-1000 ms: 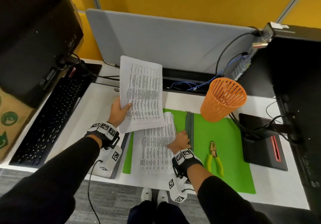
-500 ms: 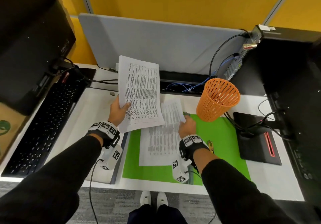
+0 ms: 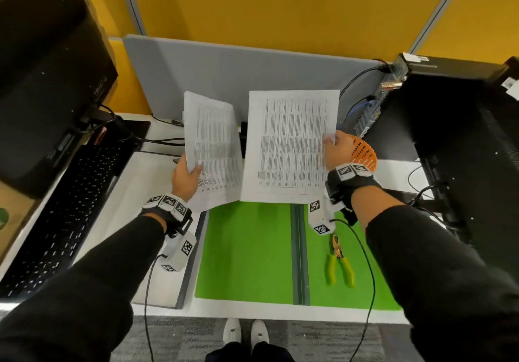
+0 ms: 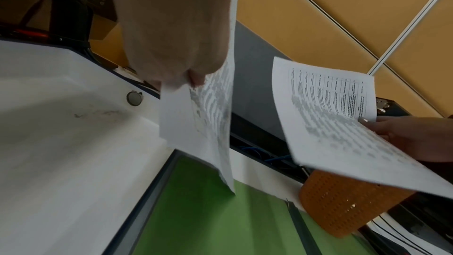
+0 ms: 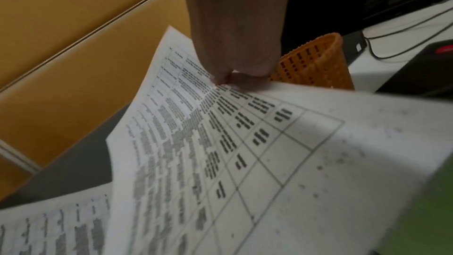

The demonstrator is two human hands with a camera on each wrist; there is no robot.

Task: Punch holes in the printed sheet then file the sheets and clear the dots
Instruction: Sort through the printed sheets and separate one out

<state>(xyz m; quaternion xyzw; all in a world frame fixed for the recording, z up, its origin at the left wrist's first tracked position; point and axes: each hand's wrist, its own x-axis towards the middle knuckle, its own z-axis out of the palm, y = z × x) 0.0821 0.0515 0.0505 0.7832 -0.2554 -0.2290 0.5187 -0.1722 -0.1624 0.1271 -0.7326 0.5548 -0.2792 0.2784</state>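
We pinch one sheet (image 3: 289,148) in our right hand (image 3: 335,151) and a stack (image 3: 213,151) in our left hand (image 3: 185,177). Both hang above the green folder (image 3: 247,252) on the counter (image 3: 112,207), with the punch (image 3: 338,260) lying on the folder.

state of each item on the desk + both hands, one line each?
left hand: grips left printed sheets, raised
right hand: pinches right printed sheet, raised
green folder: open flat, bare
hole punch pliers: lying on folder, untouched
orange basket: upright, behind right hand
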